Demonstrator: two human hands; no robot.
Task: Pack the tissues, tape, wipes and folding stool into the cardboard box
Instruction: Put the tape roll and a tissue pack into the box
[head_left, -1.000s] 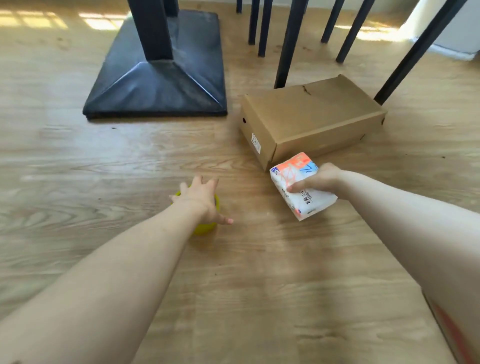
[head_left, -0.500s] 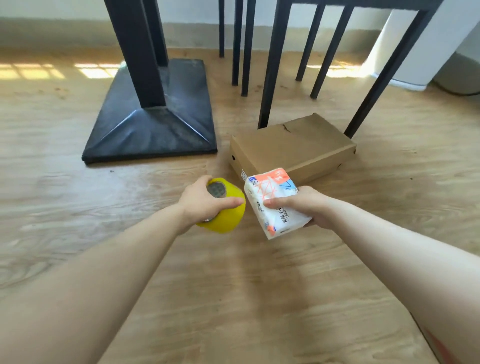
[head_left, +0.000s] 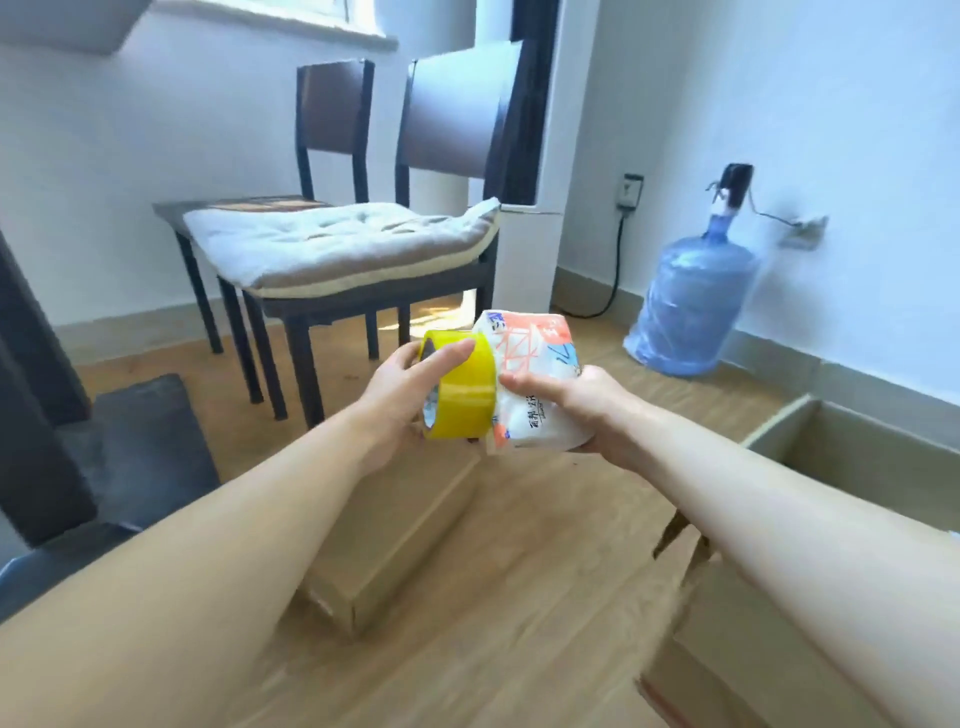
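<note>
— Tape (head_left: 464, 393), the yellow roll: where is it?
— In the left hand (head_left: 402, 392), lifted off the floor in front of the person. The grip is closed around it, thumb over the top of the roll, fingers on its near face.

— And the tissues?
— The tissue pack (head_left: 530, 387), white with orange print, sits in the right hand (head_left: 582, 410). That grip is clamped on the pack too, thumb on the front, fingers underneath. Pack and roll touch each other, side by side.

— Is the cardboard box in view?
— An open cardboard box (head_left: 852, 452) stands at the right, behind the right forearm, well apart from both hands. Its inside looks bare as far as can be seen. A closed flat carton (head_left: 400, 525) lies on the wooden floor (head_left: 519, 597) under the hands.

— Anything else around?
— Two dark chairs with a pale cushion (head_left: 337, 239) across their seats stand beyond the hands, and a blue water jug (head_left: 691, 306) leans by the wall at the right. The frame is blurred toward the edges.
</note>
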